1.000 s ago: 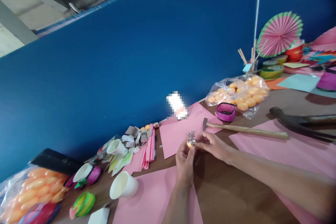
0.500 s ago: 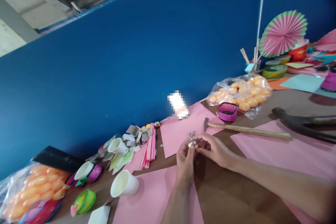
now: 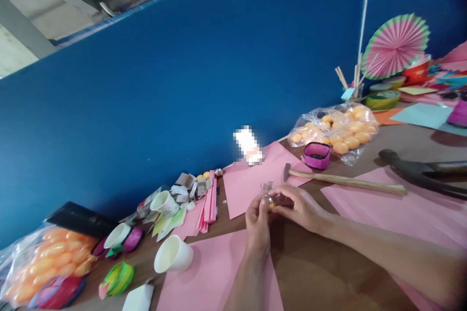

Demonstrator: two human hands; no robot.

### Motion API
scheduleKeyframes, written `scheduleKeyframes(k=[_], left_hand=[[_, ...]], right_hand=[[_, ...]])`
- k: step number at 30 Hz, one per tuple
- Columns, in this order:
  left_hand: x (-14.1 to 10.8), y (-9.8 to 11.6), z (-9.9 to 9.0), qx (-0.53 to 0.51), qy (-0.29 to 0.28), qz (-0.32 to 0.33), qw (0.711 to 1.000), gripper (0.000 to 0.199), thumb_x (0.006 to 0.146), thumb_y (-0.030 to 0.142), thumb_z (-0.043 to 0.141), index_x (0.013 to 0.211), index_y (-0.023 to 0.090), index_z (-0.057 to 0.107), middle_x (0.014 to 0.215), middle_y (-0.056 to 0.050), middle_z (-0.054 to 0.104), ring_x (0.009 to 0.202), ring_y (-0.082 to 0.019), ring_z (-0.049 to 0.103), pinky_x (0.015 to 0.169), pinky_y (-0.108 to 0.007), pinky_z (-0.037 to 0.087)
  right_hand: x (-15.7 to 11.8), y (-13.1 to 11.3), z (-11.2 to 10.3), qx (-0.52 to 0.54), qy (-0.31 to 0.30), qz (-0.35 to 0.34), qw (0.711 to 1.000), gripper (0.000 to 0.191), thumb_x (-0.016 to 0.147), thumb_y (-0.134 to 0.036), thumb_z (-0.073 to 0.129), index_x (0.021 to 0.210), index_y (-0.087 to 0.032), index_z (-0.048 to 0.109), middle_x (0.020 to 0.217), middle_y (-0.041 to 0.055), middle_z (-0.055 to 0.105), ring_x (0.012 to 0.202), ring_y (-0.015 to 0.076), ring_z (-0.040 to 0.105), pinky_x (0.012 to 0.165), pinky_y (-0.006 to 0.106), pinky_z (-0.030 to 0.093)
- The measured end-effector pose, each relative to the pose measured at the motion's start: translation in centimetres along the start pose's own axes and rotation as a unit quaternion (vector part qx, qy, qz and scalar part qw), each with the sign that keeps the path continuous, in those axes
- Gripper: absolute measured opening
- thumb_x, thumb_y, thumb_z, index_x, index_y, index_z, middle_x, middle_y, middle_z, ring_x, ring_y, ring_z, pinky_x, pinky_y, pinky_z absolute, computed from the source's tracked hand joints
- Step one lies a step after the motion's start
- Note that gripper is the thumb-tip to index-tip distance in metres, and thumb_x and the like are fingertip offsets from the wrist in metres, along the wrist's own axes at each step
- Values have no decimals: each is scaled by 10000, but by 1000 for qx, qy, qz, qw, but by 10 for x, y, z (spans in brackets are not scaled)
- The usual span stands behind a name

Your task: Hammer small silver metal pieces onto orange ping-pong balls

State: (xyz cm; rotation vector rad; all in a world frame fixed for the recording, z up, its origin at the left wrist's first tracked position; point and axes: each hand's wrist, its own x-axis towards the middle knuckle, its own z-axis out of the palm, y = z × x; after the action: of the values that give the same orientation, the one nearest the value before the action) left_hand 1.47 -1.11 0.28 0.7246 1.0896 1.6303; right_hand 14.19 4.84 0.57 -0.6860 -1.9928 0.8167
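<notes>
My left hand [image 3: 257, 221] pinches a small shiny silver ball [image 3: 269, 199] between thumb and fingers. Orange-yellow shows along the ball's lower edge; I cannot tell whether that is a second piece or a reflection. From the other side, the bent fingers and thumb of my right hand [image 3: 297, 208] close in on the same ball and appear to touch it. A few small silvery pieces [image 3: 267, 185] lie just beyond my fingertips, on a pink sheet [image 3: 241, 194]. Behind my right hand rests a small hammer [image 3: 346, 182] with a wooden handle.
At right lies a larger dark claw hammer [image 3: 416, 170]. Bags of orange balls [image 3: 352, 142] stand behind it and at far left. A magenta band [image 3: 316, 155] sits by the small hammer. A white paper cup [image 3: 174, 254] lies tipped at left. A blue wall [image 3: 182, 82] bounds the table.
My left thumb has shifted slightly up over the silver ball, and the ball appears turned a little. Both hands stay in nearly the same place.
</notes>
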Motion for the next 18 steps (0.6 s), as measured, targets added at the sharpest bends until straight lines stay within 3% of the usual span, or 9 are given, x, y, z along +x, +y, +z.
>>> scheduleKeyframes(k=[4, 9, 13, 18], left_hand=[[3, 1, -3, -59, 80, -39, 994, 314, 740, 403, 594, 875, 121, 622, 775, -63, 662, 643, -109, 630, 588, -184, 506], [8, 2, -6, -120, 115, -45, 985, 307, 688, 405, 649, 809, 124, 615, 777, -60, 663, 622, -102, 634, 547, -162, 508], [8, 3, -5, -121, 111, -44, 985, 322, 687, 416, 646, 802, 116, 618, 755, -60, 659, 595, -88, 621, 528, -147, 498], [6, 3, -5, -117, 90, -49, 988, 350, 704, 445, 618, 840, 122, 622, 758, -62, 659, 573, -80, 608, 516, -147, 488]], right_hand=[[12, 7, -12, -154, 26, -49, 986, 190, 835, -246, 487, 1009, -195, 545, 989, 69, 606, 965, 208, 521, 843, 347, 414], [20, 15, -13, -336, -67, -63, 937, 296, 822, -127, 422, 1088, -189, 539, 1090, 72, 598, 1160, 276, 374, 898, 419, 338], [20, 19, -7, -374, -111, -72, 918, 423, 795, -60, 406, 1181, -210, 494, 1179, 42, 563, 1240, 286, 269, 951, 444, 261], [20, 20, -8, -369, -100, -57, 922, 335, 807, -83, 424, 1076, -227, 563, 1075, 40, 615, 1194, 281, 322, 911, 430, 287]])
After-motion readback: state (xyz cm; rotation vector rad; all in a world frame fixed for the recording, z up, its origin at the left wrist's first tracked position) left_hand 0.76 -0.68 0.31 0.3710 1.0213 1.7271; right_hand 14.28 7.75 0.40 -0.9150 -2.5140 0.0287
